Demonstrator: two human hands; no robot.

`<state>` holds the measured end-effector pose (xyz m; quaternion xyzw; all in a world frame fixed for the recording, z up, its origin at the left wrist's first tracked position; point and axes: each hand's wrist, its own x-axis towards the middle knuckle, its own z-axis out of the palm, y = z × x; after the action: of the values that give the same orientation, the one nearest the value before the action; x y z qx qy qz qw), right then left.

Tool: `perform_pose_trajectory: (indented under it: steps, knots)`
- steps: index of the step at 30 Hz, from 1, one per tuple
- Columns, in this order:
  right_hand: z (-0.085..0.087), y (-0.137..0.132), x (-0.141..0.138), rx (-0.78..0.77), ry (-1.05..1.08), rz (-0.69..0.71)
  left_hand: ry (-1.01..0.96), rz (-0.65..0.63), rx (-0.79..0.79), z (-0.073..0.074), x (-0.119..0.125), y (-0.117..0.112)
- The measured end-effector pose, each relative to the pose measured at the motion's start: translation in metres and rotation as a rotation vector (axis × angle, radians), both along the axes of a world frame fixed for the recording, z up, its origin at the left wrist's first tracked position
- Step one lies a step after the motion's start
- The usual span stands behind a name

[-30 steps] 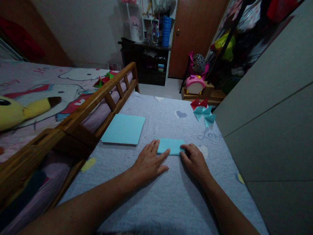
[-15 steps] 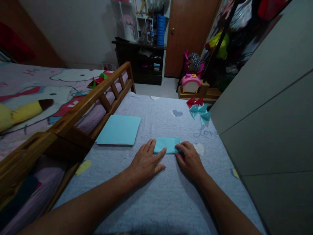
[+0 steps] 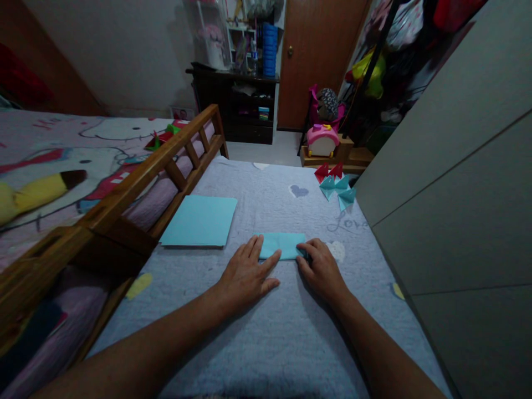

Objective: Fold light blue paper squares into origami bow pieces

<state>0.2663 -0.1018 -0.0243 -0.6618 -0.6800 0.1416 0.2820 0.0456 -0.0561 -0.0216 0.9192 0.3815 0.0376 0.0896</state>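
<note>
A strip of folded light-blue paper (image 3: 282,243) lies flat on the bed sheet, its long side running left to right. My left hand (image 3: 249,271) rests on its left end with the fingers spread, the index finger pressing near the lower edge and the thumb out on the sheet. At the strip's right end, my right hand (image 3: 320,269) is closed on the lower corner, fingers curled and thumb below. That corner is partly hidden under the fingertips. A stack of square light-blue paper (image 3: 199,221) sits left of the strip, apart from both hands.
Folded blue paper shapes (image 3: 338,191) and red paper shapes (image 3: 328,172) stand at the far right of the bed. A wooden bed rail (image 3: 153,160) borders the left side. A pale cabinet (image 3: 465,210) rises along the right. Beyond the foot stands a pink toy case (image 3: 323,139).
The whole view has shifted slightly, moving the scene a little to the left. Both hands keep nearly the same hold on the folded paper.
</note>
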Motion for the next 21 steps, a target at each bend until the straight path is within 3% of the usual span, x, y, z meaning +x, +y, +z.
perform_pose_trajectory:
  steps: [12,16,21]
  knots:
    - [-0.003,0.0,-0.003,0.052,-0.063,-0.024,0.002,0.004,-0.029,-0.001,-0.001,-0.001]
    - [0.007,-0.003,-0.007,0.083,-0.251,0.017,0.002,-0.01,-0.017,-0.004,-0.003,0.0]
    - [0.022,-0.002,-0.008,0.011,-0.406,0.118,0.0,-0.064,-0.024,-0.005,-0.008,0.001]
